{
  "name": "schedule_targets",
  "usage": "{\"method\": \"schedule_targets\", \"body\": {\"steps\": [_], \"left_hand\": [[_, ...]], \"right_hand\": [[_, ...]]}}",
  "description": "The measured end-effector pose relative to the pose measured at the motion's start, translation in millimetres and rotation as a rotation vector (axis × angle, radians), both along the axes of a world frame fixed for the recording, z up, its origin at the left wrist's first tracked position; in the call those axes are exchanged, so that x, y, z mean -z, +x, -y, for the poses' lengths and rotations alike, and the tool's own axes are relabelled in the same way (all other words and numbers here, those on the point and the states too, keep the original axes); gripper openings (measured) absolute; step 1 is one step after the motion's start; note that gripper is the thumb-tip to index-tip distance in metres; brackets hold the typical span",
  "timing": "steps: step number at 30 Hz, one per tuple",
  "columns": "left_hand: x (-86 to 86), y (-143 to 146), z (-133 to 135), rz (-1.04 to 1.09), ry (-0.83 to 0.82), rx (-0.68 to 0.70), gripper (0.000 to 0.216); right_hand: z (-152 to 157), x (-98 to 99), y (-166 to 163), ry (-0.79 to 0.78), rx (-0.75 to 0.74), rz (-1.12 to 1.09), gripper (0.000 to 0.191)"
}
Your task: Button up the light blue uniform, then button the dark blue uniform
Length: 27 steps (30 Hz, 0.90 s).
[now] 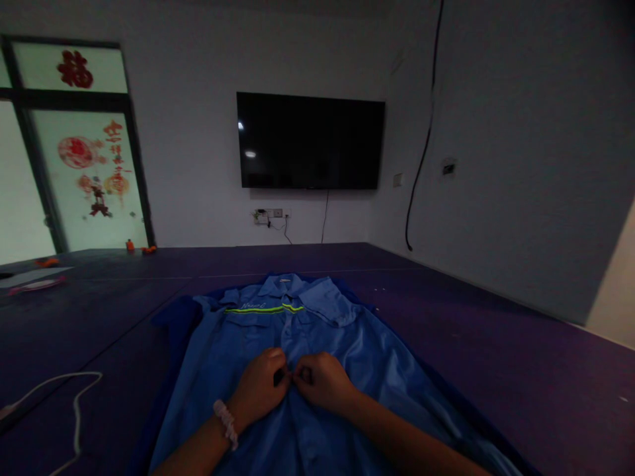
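Note:
A light blue work shirt [238, 350] with a yellow-green reflective stripe across the chest lies flat on a dark purple surface [471, 344], collar away from me. My left hand [260, 387], with a pale band on its wrist, and my right hand [322, 380] meet at the shirt's front placket in the middle. Both hands have their fingers pinched together on the placket, where a small dark button shows between them.
A white cable [74, 403] curls on the surface at the lower left. A darker blue cloth [173, 317] pokes out from under the shirt. A black screen [310, 142] hangs on the far wall, and a glass door with red decorations [89, 172] is at the left.

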<state>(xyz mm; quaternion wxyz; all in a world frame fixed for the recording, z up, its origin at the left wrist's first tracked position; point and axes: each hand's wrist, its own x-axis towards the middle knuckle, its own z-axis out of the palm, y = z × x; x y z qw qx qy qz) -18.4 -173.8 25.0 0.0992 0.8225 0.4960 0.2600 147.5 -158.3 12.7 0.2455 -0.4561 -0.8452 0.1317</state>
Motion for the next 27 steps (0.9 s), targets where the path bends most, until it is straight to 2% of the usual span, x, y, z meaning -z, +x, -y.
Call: {"method": "schedule_targets", "body": {"steps": [10,19,27], "left_hand": [[4.4,0,-4,0.117,-0.008,-0.001,0.010],[7.1,-3,-11,0.262,-0.103,0.020,0.010],[4.7,-2,-8,0.258,-0.081,0.003,0.007]], "right_hand": [[1,-4.6,0,-0.026,-0.003,0.014,0.017],[1,-6.0,0,-0.041,-0.020,0.015,0.017],[3,-4.2,0,0.038,0.031,0.042,0.019]]}}
